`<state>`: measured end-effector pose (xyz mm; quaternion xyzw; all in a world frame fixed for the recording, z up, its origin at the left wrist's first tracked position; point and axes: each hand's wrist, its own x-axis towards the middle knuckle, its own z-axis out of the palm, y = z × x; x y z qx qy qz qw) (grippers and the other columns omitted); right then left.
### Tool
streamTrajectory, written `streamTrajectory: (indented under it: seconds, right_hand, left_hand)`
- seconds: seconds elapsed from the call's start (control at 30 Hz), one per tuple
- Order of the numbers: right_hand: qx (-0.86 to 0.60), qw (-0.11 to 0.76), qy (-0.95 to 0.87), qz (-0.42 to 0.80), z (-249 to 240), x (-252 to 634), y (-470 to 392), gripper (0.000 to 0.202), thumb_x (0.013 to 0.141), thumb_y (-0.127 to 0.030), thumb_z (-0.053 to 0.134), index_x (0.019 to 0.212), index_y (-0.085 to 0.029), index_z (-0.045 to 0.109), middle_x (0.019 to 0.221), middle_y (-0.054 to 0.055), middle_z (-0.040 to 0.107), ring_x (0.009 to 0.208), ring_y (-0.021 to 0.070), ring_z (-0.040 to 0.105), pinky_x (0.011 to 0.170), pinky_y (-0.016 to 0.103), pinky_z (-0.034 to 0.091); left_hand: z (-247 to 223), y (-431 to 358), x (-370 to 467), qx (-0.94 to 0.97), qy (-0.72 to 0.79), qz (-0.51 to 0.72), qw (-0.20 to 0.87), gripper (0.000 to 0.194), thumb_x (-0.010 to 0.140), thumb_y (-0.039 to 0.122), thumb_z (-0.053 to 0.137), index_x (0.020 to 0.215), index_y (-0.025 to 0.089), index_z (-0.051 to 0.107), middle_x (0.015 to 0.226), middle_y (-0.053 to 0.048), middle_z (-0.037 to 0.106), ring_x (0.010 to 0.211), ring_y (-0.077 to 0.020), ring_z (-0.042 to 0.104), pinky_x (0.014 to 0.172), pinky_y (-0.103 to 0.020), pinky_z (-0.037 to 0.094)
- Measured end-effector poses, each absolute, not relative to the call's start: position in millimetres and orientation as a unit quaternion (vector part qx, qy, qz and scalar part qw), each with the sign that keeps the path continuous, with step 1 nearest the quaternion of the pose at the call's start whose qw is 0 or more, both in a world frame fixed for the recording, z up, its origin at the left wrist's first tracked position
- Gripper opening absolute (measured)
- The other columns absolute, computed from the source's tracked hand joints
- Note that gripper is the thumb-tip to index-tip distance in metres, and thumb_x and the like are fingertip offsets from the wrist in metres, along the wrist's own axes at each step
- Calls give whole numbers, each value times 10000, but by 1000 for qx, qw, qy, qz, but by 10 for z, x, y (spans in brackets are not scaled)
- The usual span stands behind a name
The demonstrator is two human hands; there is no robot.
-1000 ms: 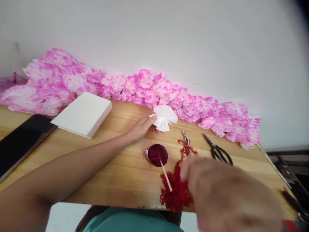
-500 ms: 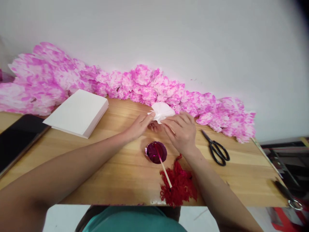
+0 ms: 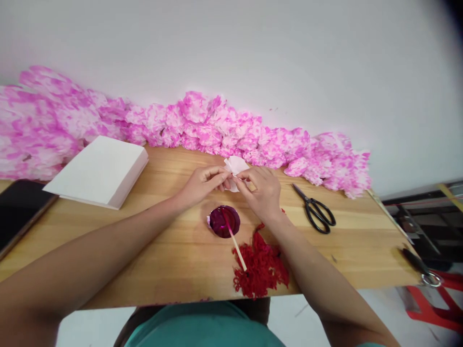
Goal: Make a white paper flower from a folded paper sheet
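Observation:
Between my two hands is a piece of thin white paper [image 3: 237, 165], gathered at its middle. My left hand [image 3: 206, 184] pinches it from the left, and my right hand [image 3: 261, 190] pinches it from the right, with the fingertips almost meeting. Just below them sits a small dish of dark magenta liquid [image 3: 219, 222], a stick [image 3: 238, 251] resting in it. The stick's pale end lies over a heap of red yarn [image 3: 261, 265] near my right forearm. What the fingertips hold at the gathered point is partly hidden.
Pink and white paper flowers [image 3: 206, 127] line the wall at the back. A stack of white paper [image 3: 101, 168] and a black phone [image 3: 23, 207] lie on the left. Black-handled scissors [image 3: 316, 212] lie right of my hand; another dark-handled tool [image 3: 415, 262] sits at the right edge.
The white paper has gone from a spread fan to a bunched shape, pinched at its middle. My fingertips have drawn closer together. The whole view has shifted slightly.

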<state>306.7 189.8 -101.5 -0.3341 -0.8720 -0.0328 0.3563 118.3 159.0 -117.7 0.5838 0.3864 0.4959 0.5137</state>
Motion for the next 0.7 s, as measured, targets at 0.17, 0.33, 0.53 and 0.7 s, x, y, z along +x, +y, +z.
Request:
streamTrajectory:
  seconds: [0.17,0.33,0.53,0.7]
  right_hand:
    - [-337,355,-871,-46,-1034,3070,1906,240,932,-363,571,744,-215,593,689,-1,645,716,162,555,701,317,345]
    - [-333,360,-870,-45,-1038,3075,1910,228,910,-368,612,744,-213,588,701,-4,651,714,158,562,687,314,347]
    - [-333,350,-875,-32,-1024,3078,1904,212,906,-365,621,756,-215,610,726,-6,675,727,159,573,700,319,357]
    - [-315,339,-886,-18,-1004,3062,1876,126,913,-325,611,855,-220,650,833,-1,724,789,168,603,738,330,388]
  left_hand:
    - [-1190,1584,1203,579,369,517,511,177,877,311,611,872,138,650,783,-29,673,710,-113,624,666,-226,500]
    - [-1221,1578,1206,571,373,529,505,156,862,297,633,860,140,635,785,-30,674,725,-119,632,687,-238,499]
    - [-1210,1566,1209,582,400,529,471,176,831,311,662,812,139,631,805,-31,674,751,-128,627,717,-249,486]
    - [-1204,1572,1206,593,409,530,447,177,833,318,651,797,145,662,822,-41,690,780,-142,637,742,-256,491]
